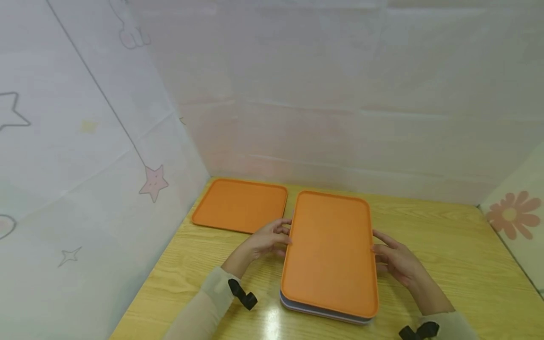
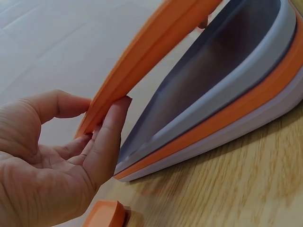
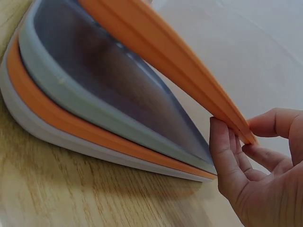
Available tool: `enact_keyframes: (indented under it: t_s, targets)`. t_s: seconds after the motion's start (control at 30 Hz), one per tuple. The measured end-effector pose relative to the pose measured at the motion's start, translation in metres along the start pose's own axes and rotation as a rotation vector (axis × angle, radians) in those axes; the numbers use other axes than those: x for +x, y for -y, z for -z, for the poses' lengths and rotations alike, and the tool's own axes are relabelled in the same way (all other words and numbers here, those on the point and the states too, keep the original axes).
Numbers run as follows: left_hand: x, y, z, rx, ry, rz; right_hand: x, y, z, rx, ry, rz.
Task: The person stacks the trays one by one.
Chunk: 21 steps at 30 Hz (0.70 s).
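Both hands hold a rectangular orange tray (image 1: 331, 255) by its long sides, raised and tilted over a stack of trays. My left hand (image 1: 269, 238) pinches the left edge, its thumb on top and fingers underneath. On the opposite edge, my right hand (image 1: 395, 257) grips in the same way. Below, the stack has a grey tray (image 2: 227, 87) with a dark, shiny inside on top, then another orange tray (image 2: 213, 124), then a pale lavender-white tray (image 3: 28, 123) on the table. A gap shows between the raised tray and the grey one in both wrist views.
A separate orange tray (image 1: 240, 205) lies flat at the back left of the wooden table (image 1: 446, 264). A pale hanging sheet (image 1: 297, 94) stands behind the table, with printed sheets along its left and right sides.
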State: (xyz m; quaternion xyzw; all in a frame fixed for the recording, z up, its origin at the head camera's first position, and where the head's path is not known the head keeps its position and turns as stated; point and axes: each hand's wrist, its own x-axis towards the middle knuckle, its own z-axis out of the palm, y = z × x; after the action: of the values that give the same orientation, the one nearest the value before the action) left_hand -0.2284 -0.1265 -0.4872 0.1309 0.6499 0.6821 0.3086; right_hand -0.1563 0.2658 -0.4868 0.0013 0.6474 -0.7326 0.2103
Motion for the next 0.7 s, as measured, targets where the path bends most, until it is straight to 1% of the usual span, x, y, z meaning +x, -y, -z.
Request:
enact_keyframes:
  t_s: [0.2,0.43,0.6,0.7]
  targets:
    - [0.001,0.004,0.001,0.003,-0.011,-0.004,0.001,-0.004,-0.002,-0.013,0.000,-0.008]
    - [0.002,0.011,0.002,0.004,-0.023,0.006,0.004,-0.009,-0.004,-0.056,-0.038,-0.029]
    - [0.001,0.013,0.003,0.029,-0.038,0.014,0.005,-0.011,-0.005,-0.099,-0.036,-0.028]
    - [0.002,0.014,0.004,0.063,-0.045,0.015,0.005,-0.012,-0.005,-0.132,-0.048,-0.030]
